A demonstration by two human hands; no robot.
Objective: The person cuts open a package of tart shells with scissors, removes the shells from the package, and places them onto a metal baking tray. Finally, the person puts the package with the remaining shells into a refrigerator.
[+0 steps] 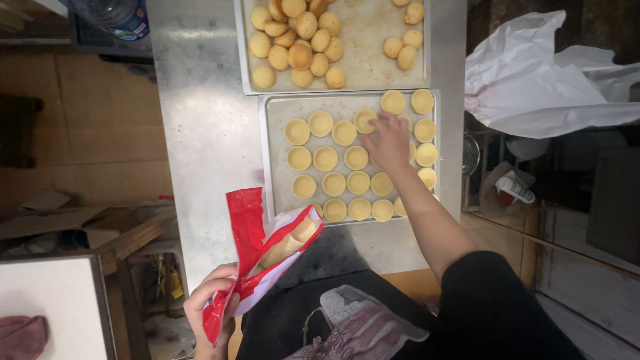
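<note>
My right hand (388, 141) reaches over the near baking tray (276, 160) and its fingertips rest on a pale round tart shell (365, 121) in the tray's second row. Several more open tart shells lie in rows around it. My left hand (212, 303) holds a red and white plastic packet (263, 253) near the table's front edge; a stack of tart shells (291, 241) shows inside its open mouth.
A second tray (363, 63) farther back holds several shells turned upside down in heaps. Both trays sit on a metal table (207, 133). A white plastic bag (533, 80) hangs at the right. Cardboard and a white board lie at the lower left.
</note>
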